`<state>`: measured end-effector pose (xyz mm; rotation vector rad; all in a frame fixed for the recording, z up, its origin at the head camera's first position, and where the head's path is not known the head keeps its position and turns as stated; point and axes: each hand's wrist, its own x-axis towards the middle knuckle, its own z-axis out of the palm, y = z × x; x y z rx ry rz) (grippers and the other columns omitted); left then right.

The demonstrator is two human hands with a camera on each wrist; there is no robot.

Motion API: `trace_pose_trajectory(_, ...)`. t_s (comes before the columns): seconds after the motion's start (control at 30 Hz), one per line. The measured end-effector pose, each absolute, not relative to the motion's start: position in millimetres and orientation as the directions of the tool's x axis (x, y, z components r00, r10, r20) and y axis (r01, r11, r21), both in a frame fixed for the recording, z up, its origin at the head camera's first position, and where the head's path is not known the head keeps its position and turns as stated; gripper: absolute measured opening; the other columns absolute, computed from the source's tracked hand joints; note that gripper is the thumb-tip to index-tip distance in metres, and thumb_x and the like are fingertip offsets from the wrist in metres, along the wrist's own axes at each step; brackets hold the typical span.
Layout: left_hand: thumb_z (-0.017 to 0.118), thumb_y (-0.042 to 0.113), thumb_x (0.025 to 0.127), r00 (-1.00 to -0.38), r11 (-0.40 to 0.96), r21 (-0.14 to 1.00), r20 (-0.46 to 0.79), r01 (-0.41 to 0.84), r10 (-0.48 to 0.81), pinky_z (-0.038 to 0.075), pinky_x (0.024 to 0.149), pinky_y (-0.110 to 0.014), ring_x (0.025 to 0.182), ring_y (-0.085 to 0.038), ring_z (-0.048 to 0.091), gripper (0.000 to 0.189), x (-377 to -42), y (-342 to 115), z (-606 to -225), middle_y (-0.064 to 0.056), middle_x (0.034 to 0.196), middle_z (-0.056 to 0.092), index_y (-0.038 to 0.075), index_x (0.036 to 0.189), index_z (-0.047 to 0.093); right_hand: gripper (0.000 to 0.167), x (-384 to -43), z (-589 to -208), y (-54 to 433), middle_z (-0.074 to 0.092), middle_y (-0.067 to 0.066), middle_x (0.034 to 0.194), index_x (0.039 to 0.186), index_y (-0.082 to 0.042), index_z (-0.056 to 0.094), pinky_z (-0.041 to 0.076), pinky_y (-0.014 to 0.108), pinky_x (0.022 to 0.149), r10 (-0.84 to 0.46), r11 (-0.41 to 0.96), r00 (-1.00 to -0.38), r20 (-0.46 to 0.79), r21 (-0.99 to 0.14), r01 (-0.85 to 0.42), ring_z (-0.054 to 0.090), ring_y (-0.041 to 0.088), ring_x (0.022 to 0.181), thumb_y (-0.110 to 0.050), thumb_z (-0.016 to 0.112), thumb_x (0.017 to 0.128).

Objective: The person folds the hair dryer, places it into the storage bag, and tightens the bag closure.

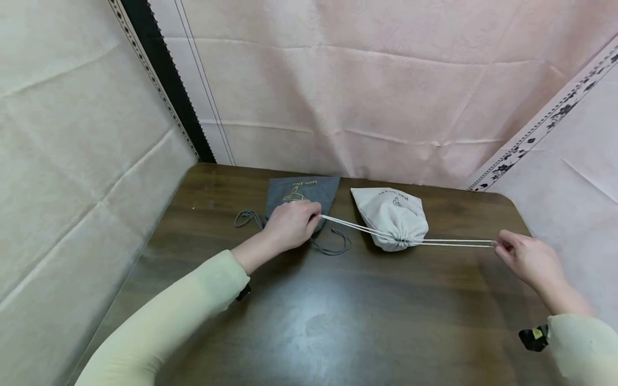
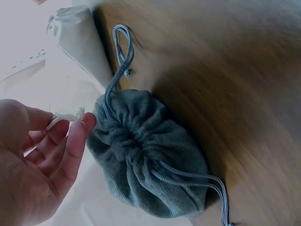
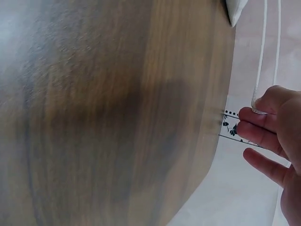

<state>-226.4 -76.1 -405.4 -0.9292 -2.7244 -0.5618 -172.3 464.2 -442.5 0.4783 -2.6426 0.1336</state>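
Observation:
A white drawstring bag (image 1: pixel 390 214) lies on the table with its mouth gathered into tight pleats. My left hand (image 1: pixel 293 222) pinches one end of its white cord (image 1: pixel 354 224), and the knotted tip shows between thumb and fingers in the left wrist view. Out to the right, my right hand (image 1: pixel 531 262) pinches the opposite cord loop, both strands stretched straight from the bag. Beneath and behind the left hand sits a dark grey drawstring bag (image 2: pixel 150 160), its neck gathered and its grey cords (image 2: pixel 123 52) loose on both sides. The left hand partly covers it in the head view.
The brown wooden table (image 1: pixel 318 321) has rounded far corners. Pale cloth (image 1: pixel 367 96) hangs along the back, with more cloth at both sides and patterned border strips (image 1: pixel 541 128). Black straps with small devices (image 1: pixel 534 338) are at the wrists.

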Motion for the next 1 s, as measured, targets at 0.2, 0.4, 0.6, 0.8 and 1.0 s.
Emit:
trace_pose_trajectory(0.2, 0.064, 0.017, 0.106, -0.786, 0.720, 0.317, 0.295, 0.617, 0.544, 0.050, 0.059, -0.037, 0.067, -0.016, 0.059, 0.021, -227, -64, -407, 0.003, 0.074, 0.060, 0.016, 0.086, 0.064, 0.016, -175, -436, 462, 0.064, 0.004, 0.064, 0.081, -0.009, 0.062, 0.037, 0.048, 0.043, -0.263, 0.953, -0.867, 0.423, -0.029, -0.303, 0.052, 0.025, 0.049, -0.001, 0.075, 0.083)
trace_pose_trajectory(0.4, 0.064, 0.018, 0.107, -0.782, 0.703, 0.341, 0.254, 0.623, 0.569, 0.050, 0.059, -0.033, 0.067, -0.014, 0.058, 0.018, -221, -51, -415, 0.005, 0.076, 0.061, 0.016, 0.089, 0.066, 0.013, -177, -437, 439, 0.070, 0.007, 0.071, 0.086, -0.007, 0.066, 0.049, 0.054, 0.053, -0.286, 0.939, -0.876, 0.389, -0.066, -0.337, 0.063, 0.029, 0.058, -0.001, 0.078, 0.084)
trace_pose_trajectory(0.6, 0.063, 0.021, 0.109, -0.782, 0.687, 0.379, 0.219, 0.620, 0.584, 0.049, 0.060, -0.031, 0.067, -0.013, 0.057, 0.019, -214, -41, -421, 0.006, 0.077, 0.062, 0.016, 0.090, 0.066, 0.016, -178, -438, 400, 0.072, 0.003, 0.075, 0.088, -0.010, 0.069, 0.051, 0.050, 0.056, -0.329, 0.907, -0.855, 0.401, -0.117, -0.404, 0.067, 0.026, 0.062, -0.001, 0.081, 0.083)
trace_pose_trajectory(0.8, 0.065, 0.022, 0.108, -0.779, 0.675, 0.395, 0.240, 0.623, 0.579, 0.051, 0.063, -0.033, 0.068, -0.014, 0.060, 0.018, -213, -27, -426, 0.005, 0.078, 0.065, 0.015, 0.092, 0.068, 0.016, -179, -437, 371, 0.074, -0.005, 0.078, 0.091, -0.016, 0.073, 0.053, 0.044, 0.061, -0.352, 0.873, -0.847, 0.398, -0.187, -0.450, 0.069, 0.018, 0.067, -0.003, 0.081, 0.087)
trace_pose_trajectory(1.0, 0.065, 0.024, 0.108, -0.782, 0.699, 0.355, 0.222, 0.621, 0.582, 0.054, 0.065, -0.035, 0.073, -0.013, 0.066, 0.017, -212, -12, -433, 0.006, 0.081, 0.068, 0.016, 0.094, 0.070, 0.014, -174, -440, 356, 0.076, -0.008, 0.084, 0.097, -0.016, 0.077, 0.055, 0.045, 0.064, -0.385, 0.860, -0.863, 0.328, -0.213, -0.464, 0.072, 0.017, 0.073, -0.006, 0.082, 0.089)
